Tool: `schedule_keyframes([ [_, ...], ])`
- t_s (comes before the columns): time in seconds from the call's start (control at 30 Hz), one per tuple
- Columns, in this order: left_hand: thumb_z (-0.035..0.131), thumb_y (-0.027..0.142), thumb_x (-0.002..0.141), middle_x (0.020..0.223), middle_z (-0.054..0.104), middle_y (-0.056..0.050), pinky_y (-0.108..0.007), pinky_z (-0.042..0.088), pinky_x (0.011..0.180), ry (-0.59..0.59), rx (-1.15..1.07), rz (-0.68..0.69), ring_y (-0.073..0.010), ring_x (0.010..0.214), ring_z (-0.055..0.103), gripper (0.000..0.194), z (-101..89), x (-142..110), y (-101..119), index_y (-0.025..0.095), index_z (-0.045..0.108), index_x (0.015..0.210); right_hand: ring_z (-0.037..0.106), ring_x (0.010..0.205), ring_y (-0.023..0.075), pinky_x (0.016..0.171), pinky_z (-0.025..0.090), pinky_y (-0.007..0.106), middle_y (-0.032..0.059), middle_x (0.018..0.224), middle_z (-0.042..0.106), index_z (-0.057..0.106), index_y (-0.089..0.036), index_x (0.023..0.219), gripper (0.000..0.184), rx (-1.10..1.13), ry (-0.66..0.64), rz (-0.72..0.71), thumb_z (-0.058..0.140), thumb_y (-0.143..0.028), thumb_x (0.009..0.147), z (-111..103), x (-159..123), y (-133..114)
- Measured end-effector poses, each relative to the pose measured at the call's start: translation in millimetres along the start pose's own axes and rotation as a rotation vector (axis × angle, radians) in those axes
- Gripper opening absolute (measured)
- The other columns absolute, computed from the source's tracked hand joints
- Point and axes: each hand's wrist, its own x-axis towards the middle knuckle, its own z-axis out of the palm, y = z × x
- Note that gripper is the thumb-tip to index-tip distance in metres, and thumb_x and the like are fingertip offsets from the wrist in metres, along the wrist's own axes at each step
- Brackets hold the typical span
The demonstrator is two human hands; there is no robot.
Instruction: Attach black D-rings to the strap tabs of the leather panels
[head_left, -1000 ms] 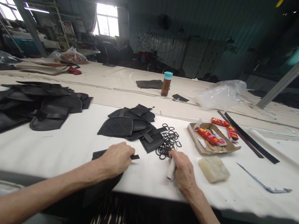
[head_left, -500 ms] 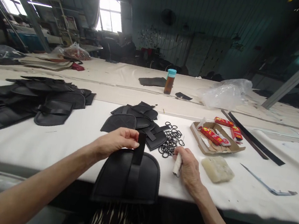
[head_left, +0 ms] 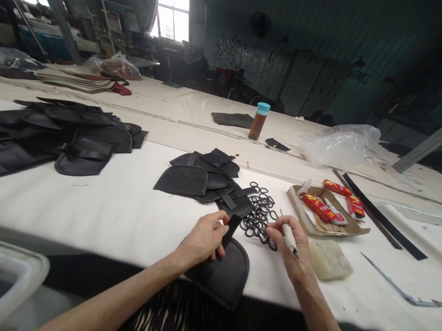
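My left hand (head_left: 205, 237) is closed on the black strap (head_left: 231, 229) of a rounded black leather panel (head_left: 232, 274). The panel lies over the table's front edge, partly covered by that hand. In my right hand (head_left: 294, 247) is an awl with a white wrapped handle (head_left: 289, 237); its thin tip points up and away. The thumb and fingertips of this hand are at the right side of a pile of black D-rings (head_left: 257, 214), touching the nearest ones. Whether a ring is pinched there I cannot tell.
More black panels (head_left: 186, 180) lie behind the rings, with a larger heap (head_left: 45, 130) at left. To the right are a cardboard box (head_left: 318, 231) with red packets, a yellowish wax-like block (head_left: 331, 260) and a pointed metal strip (head_left: 397, 286). A bottle (head_left: 258, 122) stands farther back.
My left hand has turned and shifted right with the strap, tilting the panel. The right hand has come to the rings, and its awl handle now slants the other way.
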Motion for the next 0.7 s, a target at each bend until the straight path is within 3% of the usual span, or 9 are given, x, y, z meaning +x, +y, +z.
schedule_keyframes([
  [0.13,0.047,0.02,0.076,0.043,0.052,0.005,-0.019,0.039,0.039,-0.052,-0.162,-0.063,-0.0131,0.04,0.056,0.006,3.5,2.9,-6.4,0.018,0.05,0.08,0.055,0.062,0.0136,0.057,0.046,0.024,0.0003,0.074,0.062,0.048,-0.021,0.077,0.021,-0.007,-0.006,-0.049,0.061,-0.037,0.076,12.1,-2.8,-6.3],
  [0.27,0.049,0.017,0.075,0.043,0.056,0.002,-0.02,0.044,0.043,-0.055,-0.256,-0.104,-0.012,0.04,0.057,0.006,3.6,3.1,-7.9,0.014,0.053,0.079,0.055,0.064,0.0139,0.06,0.045,0.025,0.0,0.073,0.06,0.051,-0.02,0.082,0.013,-0.13,0.069,-0.158,0.058,-0.031,0.08,24.7,-7.0,-11.3],
  [0.4,0.051,0.015,0.074,0.042,0.055,0.003,-0.019,0.044,0.041,-0.054,-0.313,-0.129,-0.0128,0.04,0.058,0.003,2.7,2.7,-8.7,0.014,0.053,0.074,0.051,0.059,0.0129,0.059,0.041,0.025,-0.0009,0.069,0.057,0.055,-0.02,0.085,0.005,-0.297,0.081,-0.338,0.051,-0.023,0.084,35.0,-10.4,-11.5],
  [0.7,0.052,0.015,0.071,0.042,0.054,0.003,-0.02,0.043,0.04,-0.066,-0.366,-0.093,-0.0129,0.039,0.058,0.004,3.6,4.1,-14.6,0.014,0.055,0.068,0.052,0.064,0.0158,0.06,0.038,0.027,0.0046,0.071,0.06,0.06,-0.017,0.09,0.02,-0.556,0.037,-0.763,0.04,-0.012,0.089,41.8,-11.5,-12.3],
])
